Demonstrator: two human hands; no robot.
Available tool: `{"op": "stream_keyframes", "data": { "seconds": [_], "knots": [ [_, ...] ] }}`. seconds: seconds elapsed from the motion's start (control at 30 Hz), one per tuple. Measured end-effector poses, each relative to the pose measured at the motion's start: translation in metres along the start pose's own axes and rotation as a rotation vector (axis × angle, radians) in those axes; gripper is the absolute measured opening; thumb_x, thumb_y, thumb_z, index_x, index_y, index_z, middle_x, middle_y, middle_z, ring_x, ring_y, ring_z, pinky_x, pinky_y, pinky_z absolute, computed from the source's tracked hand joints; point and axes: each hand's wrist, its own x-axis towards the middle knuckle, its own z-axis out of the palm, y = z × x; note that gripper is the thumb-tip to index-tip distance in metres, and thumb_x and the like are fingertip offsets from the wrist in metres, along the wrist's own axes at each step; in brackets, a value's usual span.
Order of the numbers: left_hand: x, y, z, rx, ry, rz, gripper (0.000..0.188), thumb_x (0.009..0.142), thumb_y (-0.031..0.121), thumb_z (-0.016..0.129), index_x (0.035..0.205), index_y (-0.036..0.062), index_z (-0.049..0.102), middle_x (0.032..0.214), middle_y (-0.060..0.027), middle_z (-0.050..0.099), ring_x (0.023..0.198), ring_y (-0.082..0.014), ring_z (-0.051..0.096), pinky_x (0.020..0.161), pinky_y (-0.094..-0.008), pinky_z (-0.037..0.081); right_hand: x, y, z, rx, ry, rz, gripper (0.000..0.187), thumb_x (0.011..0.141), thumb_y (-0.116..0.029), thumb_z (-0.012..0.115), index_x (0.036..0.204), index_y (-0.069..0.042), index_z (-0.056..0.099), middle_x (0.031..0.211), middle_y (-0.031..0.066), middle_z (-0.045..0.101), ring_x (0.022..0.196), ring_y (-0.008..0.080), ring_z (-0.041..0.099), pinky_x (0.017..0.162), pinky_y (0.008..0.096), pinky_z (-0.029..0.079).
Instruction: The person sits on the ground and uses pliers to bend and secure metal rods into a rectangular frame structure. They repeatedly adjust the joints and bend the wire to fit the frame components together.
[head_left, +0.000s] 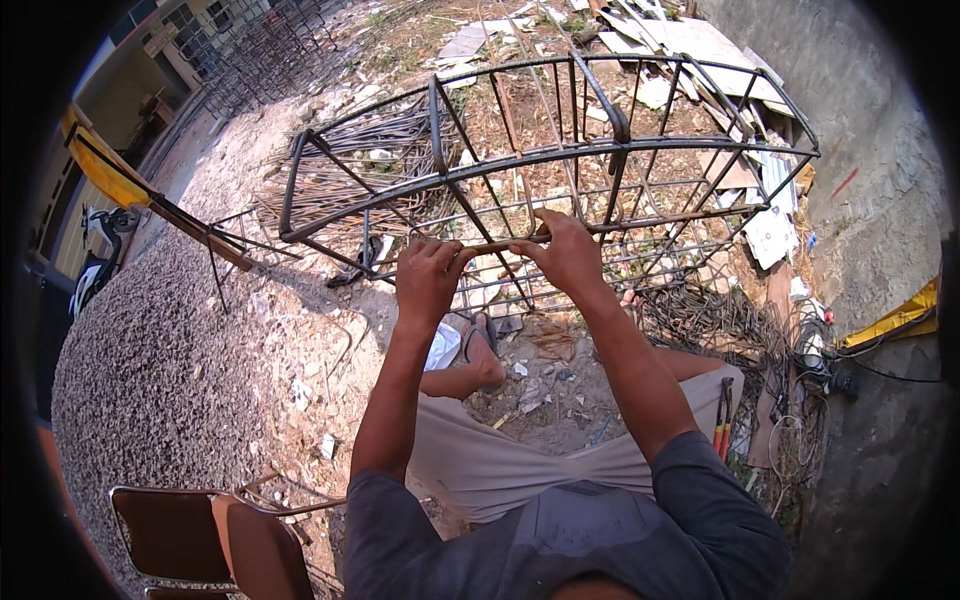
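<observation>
A long cage of dark steel bars stands in front of me, resting on a trestle. My left hand and my right hand both grip a rusty bar that runs along the cage's near side. The two hands sit close together, thumbs almost touching. My legs in light shorts and one sandalled foot show below the cage.
Loose steel bars lie on the ground behind the cage, coils of wire at the right. Pliers with orange handles rest by my right thigh. Brown chairs stand at lower left, a concrete wall at right.
</observation>
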Motion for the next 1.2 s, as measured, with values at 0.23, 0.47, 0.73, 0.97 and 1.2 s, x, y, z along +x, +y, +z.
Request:
{"op": "stream_keyframes", "data": {
  "seconds": [0.23,0.47,0.73,0.97,1.2],
  "knots": [
    [-0.008,0.0,0.006,-0.074,0.029,-0.086,0.026,0.095,0.033,0.074,0.097,0.0074,0.079,0.093,-0.0092,0.077,0.09,-0.0312,0.066,0.083,-0.0429,0.051,0.004,-0.007,-0.003,0.077,-0.087,0.037,0.078,0.083,-0.056,0.082,0.136,-0.001,0.065,0.105,0.0175,0.076,0.11,0.0365,0.069,0.093,0.0482,0.054],
    [-0.005,0.003,0.003,-0.06,-0.007,-0.066,0.027,0.097,0.033,0.072,0.096,0.007,0.079,0.093,-0.0099,0.076,0.086,-0.0321,0.066,0.081,-0.0436,0.051,0.005,0.002,-0.002,-0.028,-0.126,-0.014,0.077,0.087,-0.059,0.077,0.142,-0.007,0.061,0.107,0.0234,0.074,0.102,0.0407,0.07,0.086,0.0497,0.057],
    [-0.005,0.014,0.001,-0.001,-0.029,-0.089,0.028,0.098,0.034,0.071,0.097,0.0071,0.078,0.093,-0.0115,0.076,0.087,-0.0345,0.069,0.081,-0.0457,0.05,0.008,0.001,-0.011,-0.034,-0.193,0.016,0.076,0.088,-0.058,0.076,0.141,-0.006,0.062,0.097,0.0224,0.074,0.098,0.0403,0.072,0.083,0.0503,0.057],
    [0.0,0.01,0.0,0.03,-0.071,-0.056,0.028,0.098,0.035,0.071,0.095,0.0074,0.077,0.086,-0.0117,0.074,0.08,-0.0353,0.069,0.074,-0.0461,0.051,0.008,-0.002,-0.018,-0.019,-0.22,0.035,0.079,0.089,-0.063,0.073,0.143,-0.006,0.061,0.101,0.0221,0.073,0.1,0.0389,0.07,0.085,0.049,0.055],
    [0.018,-0.002,-0.005,-0.02,-0.17,0.045,0.047,0.097,0.05,0.068,0.075,0.0075,0.069,0.064,-0.0152,0.065,0.063,-0.0387,0.067,0.057,-0.0506,0.051,0.005,0.001,-0.008,-0.053,-0.132,-0.003,0.075,0.09,-0.063,0.072,0.144,-0.012,0.061,0.099,0.0204,0.071,0.097,0.0384,0.069,0.082,0.0493,0.055]
  ]
}}
